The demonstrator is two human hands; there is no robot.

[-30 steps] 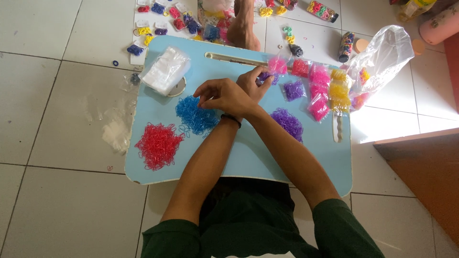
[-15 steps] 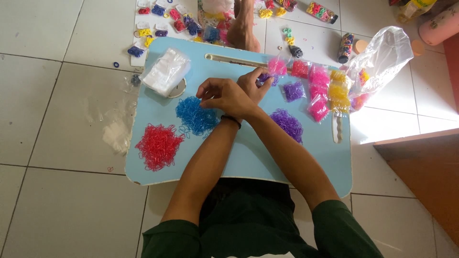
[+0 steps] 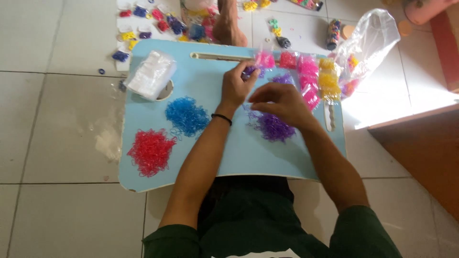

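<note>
Whereas a second ago both hands met over the blue pile [image 3: 187, 115], they now sit further right. Nearest, the right hand [image 3: 278, 101] hovers over the loose, roundish purple band heap [image 3: 271, 126], fingers curled narrow. Beyond, the left hand [image 3: 235, 84] pinches a small purple packet [image 3: 250, 71]; its axis is unclear.

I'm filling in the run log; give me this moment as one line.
left hand: at small purple packet | right hand: over purple band pile | blue lap table

red bands [image 3: 151, 152], blue bands [image 3: 187, 115], purple bands [image 3: 273, 127]
</note>
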